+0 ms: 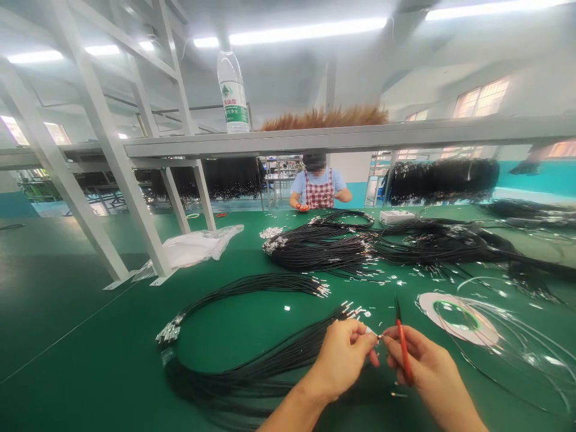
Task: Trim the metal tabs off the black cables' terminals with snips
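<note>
So the left hand [344,360] is pinching a wire end [379,337], right fingertips pinched up against it too. Red scissors [404,351] sit in the right hand [416,363], tips pointing away. Black wires [270,354] curve around left of the hands, white reel [461,318] off to the right.

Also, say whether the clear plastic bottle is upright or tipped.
Upright: the clear plastic bottle stands base-down on the pale grey shelf, neck upward.
</note>
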### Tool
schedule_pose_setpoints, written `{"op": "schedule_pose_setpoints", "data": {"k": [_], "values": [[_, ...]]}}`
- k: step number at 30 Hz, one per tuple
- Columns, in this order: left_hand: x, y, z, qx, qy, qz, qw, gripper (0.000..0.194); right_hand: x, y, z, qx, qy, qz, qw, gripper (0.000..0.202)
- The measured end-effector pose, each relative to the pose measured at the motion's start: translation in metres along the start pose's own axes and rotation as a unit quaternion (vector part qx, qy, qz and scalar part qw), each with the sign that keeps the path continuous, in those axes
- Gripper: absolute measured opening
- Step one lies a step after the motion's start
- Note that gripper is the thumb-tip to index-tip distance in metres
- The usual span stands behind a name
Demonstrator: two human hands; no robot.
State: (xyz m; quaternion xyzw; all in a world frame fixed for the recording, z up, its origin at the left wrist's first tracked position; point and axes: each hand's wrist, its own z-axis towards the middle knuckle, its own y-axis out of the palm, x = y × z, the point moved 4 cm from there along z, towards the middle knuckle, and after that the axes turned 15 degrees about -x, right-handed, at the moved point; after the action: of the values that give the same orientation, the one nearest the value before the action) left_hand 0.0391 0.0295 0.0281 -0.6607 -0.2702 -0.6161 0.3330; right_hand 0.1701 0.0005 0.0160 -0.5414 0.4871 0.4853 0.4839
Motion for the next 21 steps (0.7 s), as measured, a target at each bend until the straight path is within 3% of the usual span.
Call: {"op": "schedule_pose_setpoints", "data": {"k": [4, 8, 12, 16, 18, 20, 21], "values": [[0.001, -0.001, -0.001, 0.028, -0.007, 0.01, 1.0, 0.017, -0.001, 0.002, 0.0, -0.007, 0.002, -0.003, 1.0, 0.037], [0.016, 0.003, -0.01, 0.088, 0.074, 0.188, 0.975, 0.018, -0.003, 0.006, -0.005, 0.004, 0.008, 0.086, 0.996, 0.037], [0.018, 0.01, -0.013, 0.097, 0.116, 0.299, 0.942, 0.027, -0.003, 0.011, -0.007, -0.018, 0.014, 0.136, 0.99, 0.034], [0.004, -0.004, -0.006, 0.147, 0.036, 0.131, 0.98, 0.019, -0.001, 0.009, -0.006, -0.037, 0.021, 0.071, 0.997, 0.033], [-0.001, -0.01, -0.001, 0.137, 0.001, 0.02, 0.99, 0.014, 0.0, -0.006, -0.005, 0.044, 0.025, -0.065, 0.997, 0.033], [-0.001, -0.011, 0.001, 0.104, 0.0, -0.05, 0.993, 0.014, -0.001, -0.022, -0.005, 0.136, 0.032, -0.199, 0.97, 0.033], [0.0, -0.01, 0.001, 0.09, 0.004, -0.073, 0.993, 0.016, 0.0, -0.027, -0.004, 0.153, 0.032, -0.221, 0.963, 0.032]]}}
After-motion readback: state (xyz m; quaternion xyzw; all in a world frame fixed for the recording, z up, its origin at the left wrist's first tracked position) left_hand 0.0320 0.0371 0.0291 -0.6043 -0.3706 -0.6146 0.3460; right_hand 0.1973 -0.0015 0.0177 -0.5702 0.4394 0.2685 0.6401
